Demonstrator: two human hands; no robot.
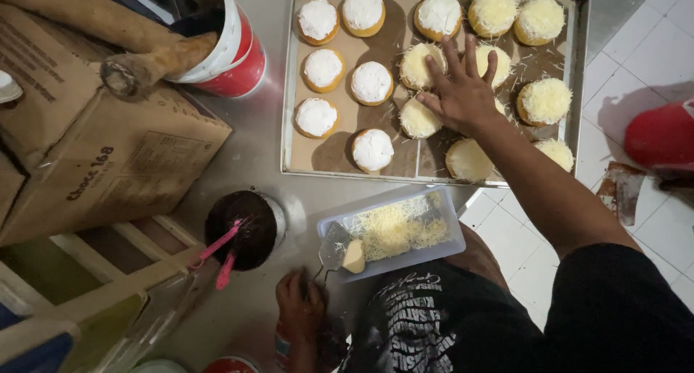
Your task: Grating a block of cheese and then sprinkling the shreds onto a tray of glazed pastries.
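A metal baking tray (pixel 578 69) lined with brown paper holds several round buns. Those on the left, like one bun (pixel 372 149), carry white icing. Those on the right, like another bun (pixel 543 100), are covered in shredded cheese. My right hand (pixel 463 91) lies flat with fingers spread on a cheese-topped bun in the tray's middle. My left hand (pixel 300 311) is low in the view, closed around the thin handle of a small metal grater (pixel 334 244). A cheese block (pixel 354 257) rests against the grater, at the edge of a clear plastic box (pixel 448 232) of grated cheese.
A round pot of dark chocolate (pixel 242 228) with two pink spatulas stands left of the box. A cardboard carton (pixel 108 156), a wooden rolling pin (pixel 144 62) and a red-and-white bucket (pixel 242 55) fill the upper left. White floor tiles and a red object (pixel 661 134) lie to the right.
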